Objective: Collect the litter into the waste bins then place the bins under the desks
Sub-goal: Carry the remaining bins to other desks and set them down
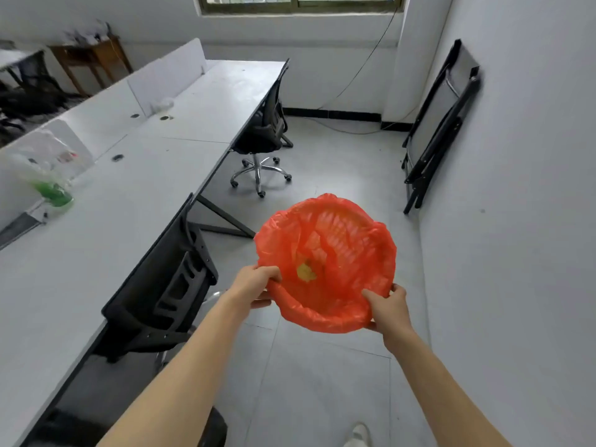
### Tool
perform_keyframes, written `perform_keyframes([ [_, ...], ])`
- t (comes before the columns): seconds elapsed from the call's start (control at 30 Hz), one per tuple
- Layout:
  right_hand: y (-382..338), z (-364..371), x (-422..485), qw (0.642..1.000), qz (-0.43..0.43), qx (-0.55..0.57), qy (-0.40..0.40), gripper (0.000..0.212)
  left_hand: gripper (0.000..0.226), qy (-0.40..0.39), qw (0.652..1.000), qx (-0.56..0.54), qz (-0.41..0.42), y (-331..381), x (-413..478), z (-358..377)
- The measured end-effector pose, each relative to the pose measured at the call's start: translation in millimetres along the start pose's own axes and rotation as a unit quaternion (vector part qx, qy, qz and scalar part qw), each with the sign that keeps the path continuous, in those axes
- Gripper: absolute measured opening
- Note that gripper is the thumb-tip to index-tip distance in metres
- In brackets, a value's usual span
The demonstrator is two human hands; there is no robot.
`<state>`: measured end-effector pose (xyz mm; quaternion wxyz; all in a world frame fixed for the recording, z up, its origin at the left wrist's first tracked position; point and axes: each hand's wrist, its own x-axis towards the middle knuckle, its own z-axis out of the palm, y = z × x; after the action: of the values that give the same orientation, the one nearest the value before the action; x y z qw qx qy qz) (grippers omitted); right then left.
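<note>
**Waste bin [325,262] held in both hands above the office floor**

Waste bin, round and slatted, lined with a thin orange-red plastic bag that folds over its rim. A person holds it out in front at arm's length, in the air above the grey tiled floor [322,382]. Its mouth is tipped toward them so the inside shows. One small yellowish scrap of litter [305,271] lies low inside the liner.

The left hand [254,282] grips the near left edge of the rim, its fingers curled over the bag. The right hand [388,306] grips the near right edge, with the thumb lying inside the rim and the fingers wrapped underneath. Both forearms are bare.

To the person's left runs a long white desk [129,195] with low white dividers. The bin is out in the aisle beside it, not under it. A black mesh office chair [167,285] is pushed in at the desk near the left arm. A second black chair [267,130] on a chrome wheeled base stands farther along. On the desk's far left sits a clear plastic bag [48,175] with something green in it, blurred.

Against the white wall on the right leans folded black-framed furniture [442,124]. A window [300,3] sits high on the far wall, and a thin cable [361,72] hangs down from it to the floor. The tip of a pale shoe [359,435] shows at the bottom edge.
</note>
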<state>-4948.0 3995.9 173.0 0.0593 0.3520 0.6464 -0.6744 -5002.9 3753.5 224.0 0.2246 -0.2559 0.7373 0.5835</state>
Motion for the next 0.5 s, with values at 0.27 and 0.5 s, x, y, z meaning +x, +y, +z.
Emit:
perform_keyframes([
  [0.27, -110.5, -14.4, 132.5, 0.999, 0.004, -0.048, -0.004, 0.035, 0.028, -0.017, 0.998, 0.055, 0.009, 114.5, 85.9, 65.6],
  [0.5, -202.5, 26.9, 288.6, 0.994, -0.005, -0.107, -0.004, 0.038, 0.029, -0.06, 0.978, 0.194, 0.039, 226.6, 223.3, 74.8],
])
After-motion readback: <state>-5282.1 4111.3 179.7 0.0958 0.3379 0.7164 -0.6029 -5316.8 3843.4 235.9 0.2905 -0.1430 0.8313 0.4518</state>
